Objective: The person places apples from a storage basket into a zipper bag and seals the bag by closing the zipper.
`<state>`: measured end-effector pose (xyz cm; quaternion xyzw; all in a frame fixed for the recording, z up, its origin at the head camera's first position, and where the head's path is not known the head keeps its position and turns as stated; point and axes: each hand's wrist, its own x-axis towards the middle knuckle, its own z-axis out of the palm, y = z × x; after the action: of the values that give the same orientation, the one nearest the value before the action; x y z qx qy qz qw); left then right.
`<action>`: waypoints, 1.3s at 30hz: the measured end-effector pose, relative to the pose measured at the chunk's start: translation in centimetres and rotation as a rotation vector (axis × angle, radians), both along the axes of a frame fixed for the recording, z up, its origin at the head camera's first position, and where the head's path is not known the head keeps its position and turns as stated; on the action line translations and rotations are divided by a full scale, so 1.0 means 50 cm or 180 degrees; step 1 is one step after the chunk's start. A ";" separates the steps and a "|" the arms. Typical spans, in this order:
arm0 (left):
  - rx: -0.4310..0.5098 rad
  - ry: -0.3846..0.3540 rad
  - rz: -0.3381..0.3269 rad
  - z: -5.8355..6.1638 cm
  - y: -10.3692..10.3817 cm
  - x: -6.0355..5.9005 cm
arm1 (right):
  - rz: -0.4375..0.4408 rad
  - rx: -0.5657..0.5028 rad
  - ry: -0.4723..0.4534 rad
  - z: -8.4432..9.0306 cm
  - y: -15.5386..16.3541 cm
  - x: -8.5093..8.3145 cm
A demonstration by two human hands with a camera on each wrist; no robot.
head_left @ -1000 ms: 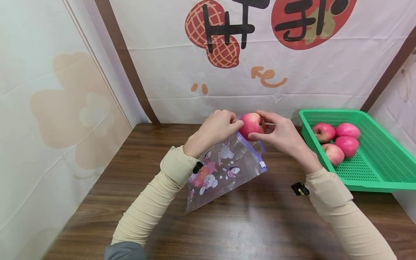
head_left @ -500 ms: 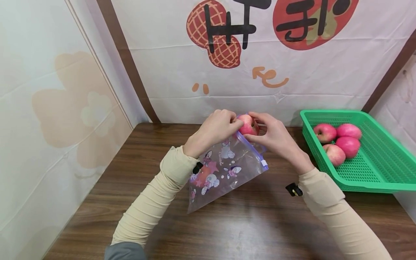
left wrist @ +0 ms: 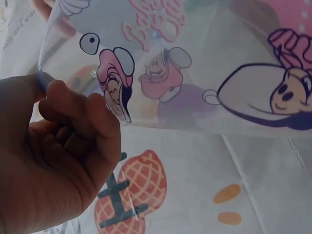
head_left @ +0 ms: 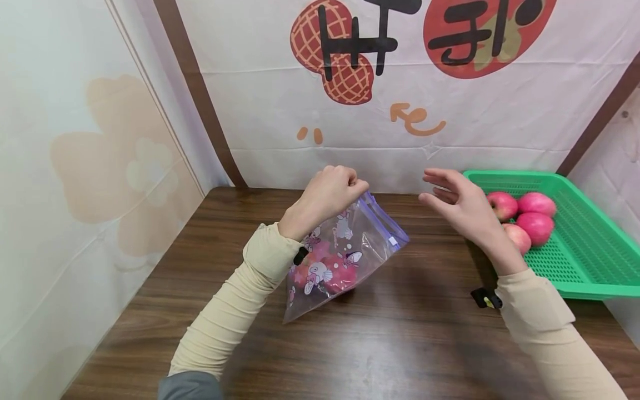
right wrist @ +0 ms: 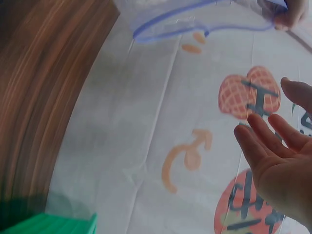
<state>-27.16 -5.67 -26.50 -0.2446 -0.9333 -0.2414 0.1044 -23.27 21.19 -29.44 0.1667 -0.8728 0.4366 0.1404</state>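
Head view: zip bag (head_left: 345, 250), clear plastic with cartoon prints and a blue zip strip, hung tilted from the left hand (head_left: 327, 197), its lower corner touching the tabletop (head_left: 390, 344). One red apple (head_left: 337, 272) sat inside the bag, low down, near the tabletop. Left hand's grip was closed on the bag's top edge, fingers curled and pinching the rim; the left wrist view confirmed it, with the left hand (left wrist: 53, 156) curled round the plastic edge and the bag's (left wrist: 195, 73) printed figures filling the upper frame. Bag mouth stood open toward the right, zip slider at the far corner.

Right hand (head_left: 460, 203) hovered to the right of the bag, apart from it, fingers straight and spread, holding nothing. Right wrist view showed the same: right hand (right wrist: 278, 156) with palm open and fingers loose, the bag's blue rim (right wrist: 204, 22) above it.

Green basket (head_left: 575, 261) stood on the tabletop at the right edge, just beside the right hand. Several apples in basket (head_left: 535, 214), red-pink, lay bunched at its far left end, partly hidden by the right hand; exact count hard to tell. Both arms wore beige sleeves (head_left: 235, 311). Small black clip (head_left: 486, 299) sat at the right wrist. Backdrop cloth (head_left: 350, 66) with red peanut shapes and black characters hung behind the tabletop.
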 end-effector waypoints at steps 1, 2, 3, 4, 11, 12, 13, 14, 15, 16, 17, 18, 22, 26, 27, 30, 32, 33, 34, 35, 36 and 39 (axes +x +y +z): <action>0.0000 0.0012 -0.0008 -0.001 0.001 -0.001 | -0.0028 0.0044 -0.0008 0.001 0.009 0.003; 0.0000 0.0017 -0.0003 -0.001 0.002 -0.001 | -0.0054 0.0087 -0.0024 0.002 0.019 0.005; 0.0001 0.0020 0.0004 -0.001 0.003 -0.001 | -0.0084 0.0130 -0.0038 0.002 0.028 0.007; -0.0006 0.0019 0.0008 -0.002 0.004 -0.002 | -0.0120 0.0172 -0.0046 0.003 0.036 0.008; -0.0017 -0.0141 -0.0103 -0.007 0.012 -0.001 | -0.0417 0.0458 -0.0115 0.010 0.086 0.019; -0.0013 -0.0161 -0.0117 -0.008 0.013 -0.001 | -0.0437 0.0461 -0.0127 0.011 0.093 0.020; -0.0006 -0.0173 -0.0129 -0.010 0.014 -0.002 | -0.0458 0.0460 -0.0142 0.012 0.099 0.021; 0.0000 -0.0184 -0.0134 -0.011 0.015 -0.002 | -0.0481 0.0455 -0.0158 0.012 0.106 0.022; -0.0002 -0.0184 -0.0126 -0.012 0.015 -0.003 | -0.0489 0.0437 -0.0172 0.013 0.112 0.023; 0.0002 -0.0177 -0.0120 -0.013 0.016 -0.003 | -0.0506 0.0443 -0.0169 0.013 0.119 0.024; 0.0008 -0.0168 -0.0114 -0.014 0.017 -0.004 | -0.0530 0.0454 -0.0174 0.012 0.126 0.025; 0.0009 -0.0162 -0.0106 -0.015 0.017 -0.005 | -0.0547 0.0457 -0.0194 0.012 0.133 0.027; 0.0014 -0.0133 -0.0104 -0.016 0.021 -0.006 | -0.0618 0.0480 -0.0225 0.008 0.161 0.034; 0.0010 -0.0148 -0.0134 -0.018 0.024 -0.006 | -0.0684 0.0559 -0.0249 0.004 0.189 0.035; 0.0010 -0.0155 -0.0141 -0.018 0.025 -0.006 | -0.0711 0.0599 -0.0272 0.004 0.195 0.034; 0.0027 -0.0180 -0.0145 -0.018 0.022 -0.006 | -0.0732 0.0731 -0.0391 0.006 0.211 0.026; 0.0044 -0.0196 -0.0151 -0.018 0.020 -0.006 | -0.0737 0.0838 -0.0466 0.006 0.224 0.018; 0.0048 -0.0195 -0.0156 -0.018 0.019 -0.006 | -0.0742 0.0901 -0.0517 0.006 0.231 0.015; 0.0048 -0.0193 -0.0158 -0.017 0.018 -0.005 | -0.0731 0.0954 -0.0565 0.004 0.238 0.011; 0.0049 -0.0189 -0.0159 -0.017 0.018 -0.005 | -0.0720 0.0993 -0.0608 0.002 0.245 0.007; 0.0047 -0.0186 -0.0159 -0.016 0.017 -0.004 | -0.0704 0.1030 -0.0648 0.000 0.251 0.003; 0.0047 -0.0173 -0.0161 -0.014 0.015 -0.003 | -0.0688 0.1114 -0.0774 -0.006 0.267 -0.005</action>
<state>-27.30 -4.93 -27.20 -0.2606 -0.9275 -0.2574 0.0747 -23.50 34.52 -29.74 0.0404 -0.9585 0.2780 0.0492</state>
